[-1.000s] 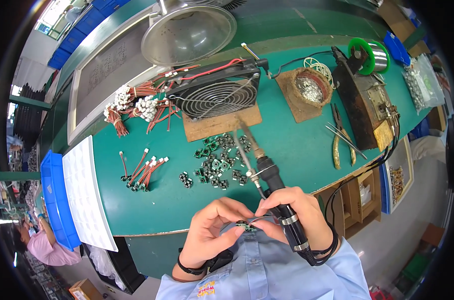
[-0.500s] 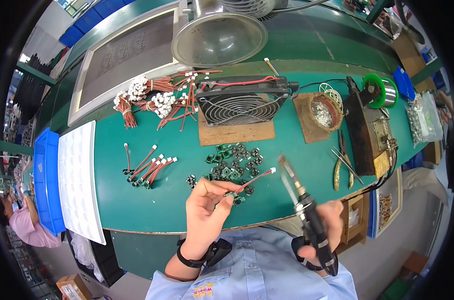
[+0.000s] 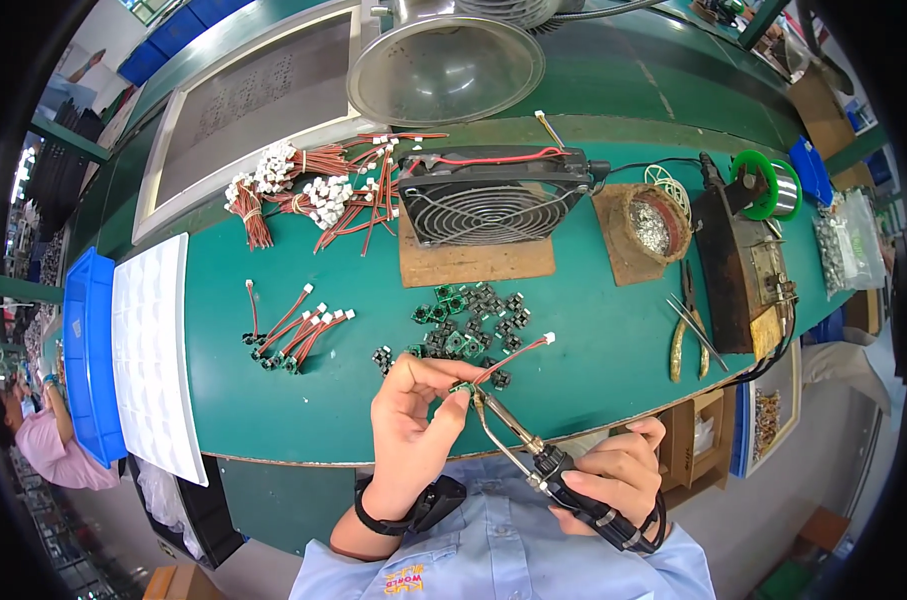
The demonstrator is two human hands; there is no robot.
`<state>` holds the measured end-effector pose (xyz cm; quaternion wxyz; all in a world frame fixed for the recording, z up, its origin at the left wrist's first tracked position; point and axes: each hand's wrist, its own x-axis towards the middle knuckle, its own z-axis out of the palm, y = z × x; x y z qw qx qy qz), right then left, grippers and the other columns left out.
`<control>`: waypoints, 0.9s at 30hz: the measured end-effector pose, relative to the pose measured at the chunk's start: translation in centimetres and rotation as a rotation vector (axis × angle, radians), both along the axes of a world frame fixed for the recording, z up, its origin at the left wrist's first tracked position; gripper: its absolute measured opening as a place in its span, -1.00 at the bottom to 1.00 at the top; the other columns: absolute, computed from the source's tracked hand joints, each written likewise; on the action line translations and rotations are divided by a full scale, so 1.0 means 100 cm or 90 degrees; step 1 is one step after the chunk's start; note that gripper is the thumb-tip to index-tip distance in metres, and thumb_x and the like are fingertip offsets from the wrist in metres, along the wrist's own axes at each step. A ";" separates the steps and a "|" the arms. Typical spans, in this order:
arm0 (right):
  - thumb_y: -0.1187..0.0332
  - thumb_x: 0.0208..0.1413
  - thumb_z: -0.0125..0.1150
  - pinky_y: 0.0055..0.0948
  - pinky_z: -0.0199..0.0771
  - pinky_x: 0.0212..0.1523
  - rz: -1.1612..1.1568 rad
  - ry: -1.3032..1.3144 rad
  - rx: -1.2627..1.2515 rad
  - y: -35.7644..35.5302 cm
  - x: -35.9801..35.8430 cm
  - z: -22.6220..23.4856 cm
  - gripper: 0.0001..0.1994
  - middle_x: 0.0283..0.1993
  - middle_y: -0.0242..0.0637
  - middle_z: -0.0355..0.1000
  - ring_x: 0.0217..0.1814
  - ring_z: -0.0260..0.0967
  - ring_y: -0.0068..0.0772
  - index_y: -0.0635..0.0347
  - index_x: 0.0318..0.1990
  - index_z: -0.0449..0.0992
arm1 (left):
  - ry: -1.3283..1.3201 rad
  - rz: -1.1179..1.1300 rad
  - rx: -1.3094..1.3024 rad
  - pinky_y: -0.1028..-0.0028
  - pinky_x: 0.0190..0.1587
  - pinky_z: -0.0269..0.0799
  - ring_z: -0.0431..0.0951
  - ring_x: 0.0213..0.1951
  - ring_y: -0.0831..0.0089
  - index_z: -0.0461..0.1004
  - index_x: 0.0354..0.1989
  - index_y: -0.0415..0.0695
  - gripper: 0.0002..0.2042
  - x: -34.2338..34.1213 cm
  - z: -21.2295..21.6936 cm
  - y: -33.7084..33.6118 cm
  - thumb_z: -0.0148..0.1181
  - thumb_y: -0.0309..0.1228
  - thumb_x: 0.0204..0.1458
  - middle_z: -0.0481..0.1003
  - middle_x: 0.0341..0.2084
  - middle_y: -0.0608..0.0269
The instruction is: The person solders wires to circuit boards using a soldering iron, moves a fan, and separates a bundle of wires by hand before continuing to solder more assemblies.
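Green-topped desk, near its front edge: left hand pinching a small green circuit piece with a red lead and white plug between thumb and fingertips, right hand wrapped tight round the black handle of a metal-tipped soldering iron, tip touching that piece. Just behind, a scatter of small green-and-black boards; toward the back edge, a black grilled square fan on a brown wooden block; at the left edge, a white compartment tray.
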<state>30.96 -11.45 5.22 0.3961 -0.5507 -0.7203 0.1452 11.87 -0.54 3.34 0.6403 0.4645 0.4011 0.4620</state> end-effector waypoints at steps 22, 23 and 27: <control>0.27 -0.42 0.45 -0.30 0.07 -0.04 0.005 0.010 0.010 -0.001 0.004 -0.002 -0.60 -0.37 -0.58 0.45 -0.31 0.32 -0.53 -0.09 -0.25 0.59 | 0.025 -0.046 -0.002 0.45 -0.07 0.36 0.49 -0.17 0.41 0.24 -0.35 -0.20 -0.86 -0.001 0.005 0.001 0.00 -0.70 -0.05 0.50 -0.26 0.00; 0.27 -0.42 0.45 -0.30 0.07 -0.04 0.005 0.009 0.011 -0.001 0.004 -0.002 -0.60 -0.37 -0.58 0.45 -0.31 0.32 -0.53 -0.09 -0.25 0.59 | 0.023 -0.045 -0.001 0.45 -0.07 0.36 0.49 -0.17 0.41 0.24 -0.35 -0.20 -0.86 -0.001 0.005 0.001 0.00 -0.70 -0.05 0.50 -0.26 0.00; 0.26 -0.41 0.45 -0.30 0.07 -0.03 0.008 0.009 0.011 -0.001 0.004 -0.004 -0.60 -0.37 -0.58 0.44 -0.31 0.32 -0.53 -0.09 -0.25 0.59 | 0.017 -0.041 0.000 0.45 -0.07 0.36 0.49 -0.17 0.41 0.24 -0.35 -0.20 -0.86 0.000 0.004 0.001 0.00 -0.70 -0.04 0.50 -0.26 0.00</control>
